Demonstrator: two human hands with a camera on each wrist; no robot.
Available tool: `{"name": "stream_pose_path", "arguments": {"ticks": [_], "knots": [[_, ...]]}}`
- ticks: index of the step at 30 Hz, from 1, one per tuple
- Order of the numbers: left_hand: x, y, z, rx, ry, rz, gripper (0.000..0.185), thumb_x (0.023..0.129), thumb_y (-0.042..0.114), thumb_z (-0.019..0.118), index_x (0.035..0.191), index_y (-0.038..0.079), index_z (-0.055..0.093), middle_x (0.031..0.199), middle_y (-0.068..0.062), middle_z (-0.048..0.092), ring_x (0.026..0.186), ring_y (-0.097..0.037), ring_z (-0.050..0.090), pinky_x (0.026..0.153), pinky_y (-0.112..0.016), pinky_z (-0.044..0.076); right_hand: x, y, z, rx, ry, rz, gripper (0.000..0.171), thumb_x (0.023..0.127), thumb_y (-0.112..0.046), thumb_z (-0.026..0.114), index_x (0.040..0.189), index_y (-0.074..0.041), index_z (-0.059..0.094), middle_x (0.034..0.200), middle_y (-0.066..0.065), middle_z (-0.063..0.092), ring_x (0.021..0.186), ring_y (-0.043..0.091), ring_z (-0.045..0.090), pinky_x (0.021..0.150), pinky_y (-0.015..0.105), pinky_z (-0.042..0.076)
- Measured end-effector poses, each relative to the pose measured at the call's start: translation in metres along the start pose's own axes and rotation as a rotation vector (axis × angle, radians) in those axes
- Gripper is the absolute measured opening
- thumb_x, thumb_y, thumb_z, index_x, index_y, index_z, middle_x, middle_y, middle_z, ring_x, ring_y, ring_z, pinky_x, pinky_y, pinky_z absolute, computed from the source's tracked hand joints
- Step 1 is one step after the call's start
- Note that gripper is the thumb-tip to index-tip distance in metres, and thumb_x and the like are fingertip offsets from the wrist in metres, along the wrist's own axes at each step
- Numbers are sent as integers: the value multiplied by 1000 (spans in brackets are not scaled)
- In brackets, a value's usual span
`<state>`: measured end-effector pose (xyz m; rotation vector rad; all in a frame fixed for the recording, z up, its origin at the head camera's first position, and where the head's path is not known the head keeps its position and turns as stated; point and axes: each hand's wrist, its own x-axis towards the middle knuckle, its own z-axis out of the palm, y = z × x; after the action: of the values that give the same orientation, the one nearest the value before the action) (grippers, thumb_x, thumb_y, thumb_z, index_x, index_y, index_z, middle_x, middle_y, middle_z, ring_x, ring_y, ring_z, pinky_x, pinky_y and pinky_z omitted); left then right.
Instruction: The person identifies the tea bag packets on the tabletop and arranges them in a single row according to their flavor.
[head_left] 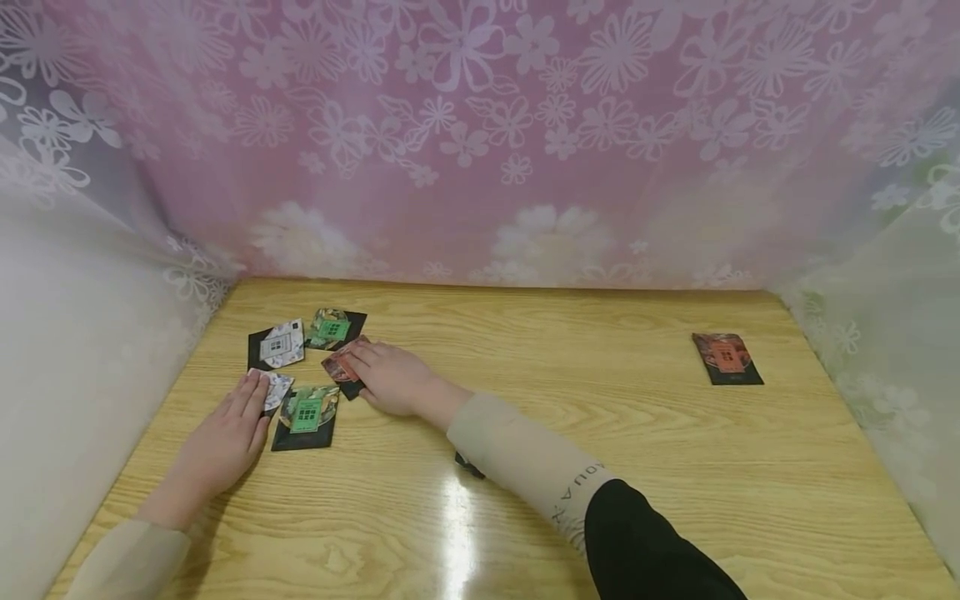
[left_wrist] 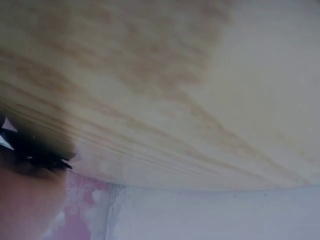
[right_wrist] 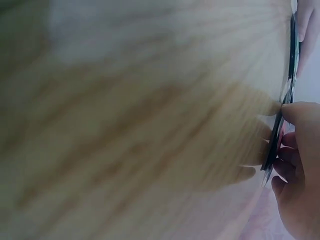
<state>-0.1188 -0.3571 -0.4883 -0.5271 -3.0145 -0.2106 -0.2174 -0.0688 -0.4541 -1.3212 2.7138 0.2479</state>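
Note:
Several picture cards lie at the left of the wooden table. My right hand lies over a red card, which sits askew. In the right wrist view the thumb and curled fingers pinch that card's edge. My left hand rests flat, its straight fingertips touching a white-and-grey card. In the left wrist view the card's dark edge shows just above my palm. A green card lies between the two hands.
Behind the hands lie a second green card and a white card. One red card lies alone at the far right. A small dark thing shows under my right forearm. Flowered curtains wall the table on three sides.

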Motion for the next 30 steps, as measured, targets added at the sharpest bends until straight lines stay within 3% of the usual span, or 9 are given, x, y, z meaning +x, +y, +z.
{"name": "stream_pose_path", "arguments": {"ticks": [6, 16, 23, 30], "knots": [[0, 0, 0, -2, 4, 2, 63, 112, 17, 46, 162, -13, 25, 167, -38, 29, 158, -51, 27, 137, -53, 17, -2, 4, 4, 36, -7, 6, 67, 115, -45, 39, 169, -8, 26, 178, 10, 24, 166, 23, 22, 138, 31, 18], [2, 2, -4, -7, -31, -16, 63, 111, 17, 47, 162, -14, 25, 167, -38, 28, 157, -52, 28, 130, -63, 29, -12, 13, 3, 42, -12, 45, 65, 115, -43, 43, 168, -7, 31, 176, 9, 28, 165, 23, 26, 137, 33, 22], [1, 0, -2, 0, -16, -10, 64, 112, 18, 47, 163, -13, 24, 167, -38, 27, 159, -51, 26, 137, -55, 17, -21, 23, 5, -15, 2, 46, 65, 114, -42, 46, 167, -7, 32, 175, 9, 33, 164, 23, 30, 136, 32, 24], [0, -1, 1, -3, -2, -3, 64, 111, 17, 47, 162, -13, 25, 167, -38, 29, 158, -52, 28, 137, -54, 17, -35, 41, 7, 57, 17, 60, 64, 113, -42, 51, 166, -8, 37, 174, 9, 35, 162, 24, 34, 136, 35, 27]]}}
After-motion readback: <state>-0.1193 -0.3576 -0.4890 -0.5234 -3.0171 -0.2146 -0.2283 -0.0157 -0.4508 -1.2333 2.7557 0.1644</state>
